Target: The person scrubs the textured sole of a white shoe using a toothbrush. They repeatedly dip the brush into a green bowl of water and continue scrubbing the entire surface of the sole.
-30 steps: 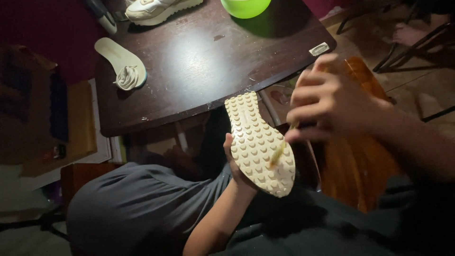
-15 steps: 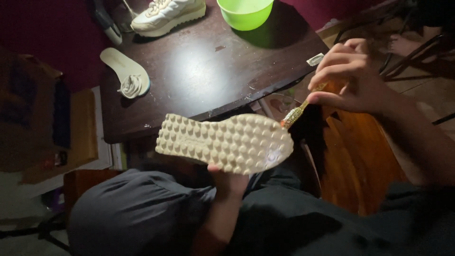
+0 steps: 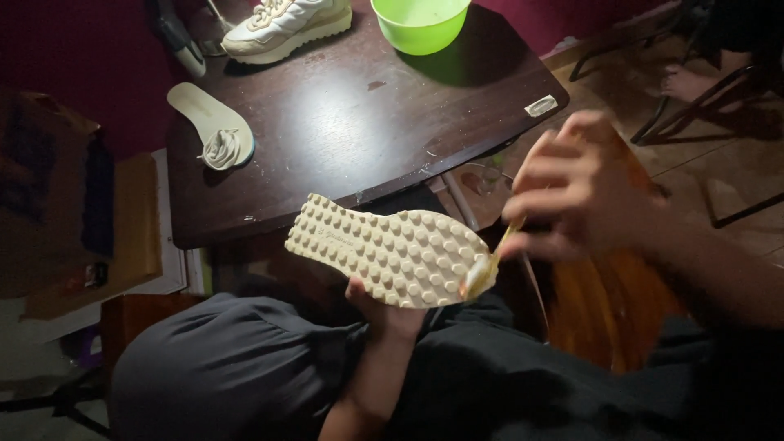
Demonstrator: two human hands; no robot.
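Head camera looking down at a seated person's lap and a dark tabletop; the right hand (image 3: 584,192), slightly blurred, is closed in a pinch around the thin handle of a small brush (image 3: 490,260), whose pale yellowish tip rests against the rounded end of a shoe's sole; the left hand (image 3: 382,309) comes up from below, between the knees, and grips the shoe (image 3: 392,251) from underneath, so only the thumb and part of the palm show past the sole's lower edge; the shoe is held sole-up, lying roughly level, just in front of the tabletop's near edge and above the lap; its sole is cream rubber, long and oval, covered in rows of small raised hexagonal studs; dark, soft trouser fabric (image 3: 245,367) covers both legs beneath it; an orange-brown wooden piece (image 3: 608,302) with a glossy grain stands just behind the right hand; further out, the tabletop (image 3: 351,131) is dark polished wood with a bright sheen and a few pale specks; on its far left lies a flat cream insole (image 3: 200,110) with a coiled white lace (image 3: 219,149) resting on it; at the far edge stands a second cream sneaker (image 3: 286,28), upright, and beside it a smooth lime-green plastic bowl (image 3: 419,23); a small pale tag (image 3: 542,105) lies near the right corner.
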